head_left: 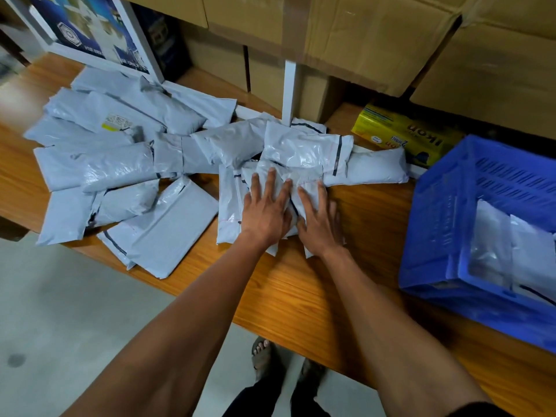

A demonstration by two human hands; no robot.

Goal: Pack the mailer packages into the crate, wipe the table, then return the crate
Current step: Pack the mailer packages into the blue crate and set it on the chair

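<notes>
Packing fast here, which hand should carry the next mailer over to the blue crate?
Right hand, probably: it rests on the same mailer pile as the left hand, but lies nearer the blue crate standing at the right.

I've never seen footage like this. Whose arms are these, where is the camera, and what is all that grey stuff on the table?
There is no machine here: a person wears a camera on the head, so you look down along their own two bare arms. The left hand and the right hand lie flat, fingers straight, on a small stack of grey mailer packages near the front edge of the wooden table. Nothing is lifted yet. Many more mailers lie scattered to the left. At the right stands a blue plastic crate with a few mailers already inside. Behind it lies a yellow box, with cardboard cartons on shelves above.
</notes>
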